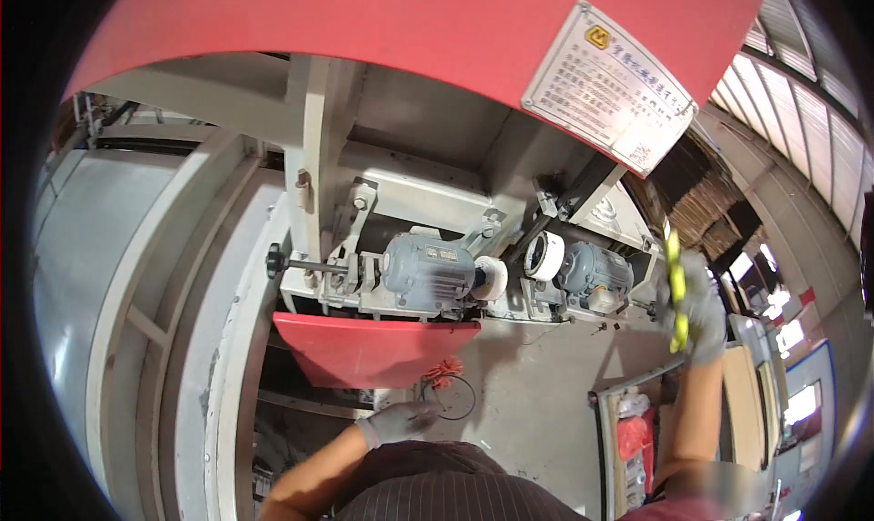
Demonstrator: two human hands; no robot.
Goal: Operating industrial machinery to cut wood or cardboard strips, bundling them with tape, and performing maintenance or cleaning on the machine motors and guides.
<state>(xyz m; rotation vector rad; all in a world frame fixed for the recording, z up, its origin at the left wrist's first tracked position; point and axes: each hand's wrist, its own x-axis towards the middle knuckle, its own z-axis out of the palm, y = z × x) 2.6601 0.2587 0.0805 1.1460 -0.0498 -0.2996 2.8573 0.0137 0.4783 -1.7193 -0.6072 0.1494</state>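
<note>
My right hand [699, 310], in a grey glove, is raised at the right. It is closed around a long yellow-green tool [675, 293], shaped like a utility knife, with a thin pale tip pointing up. My left hand [401, 424], also gloved in grey, is low in front of my body with its fingers stretched out. Nothing shows in its grip. Close to its fingertips are a thin dark loop of cable [473, 395] and an orange-red bundle [443, 372]. Ahead, two grey electric motors [428, 271] with white wheels [545, 255] are mounted on the machine frame.
A red machine cover [401, 20] with a metal plate [612, 89] spans the top. A red panel [373, 348] sticks out below the left motor, beside a black knob [274, 260] on a rod. A cart [604, 448] with a red bag stands at lower right.
</note>
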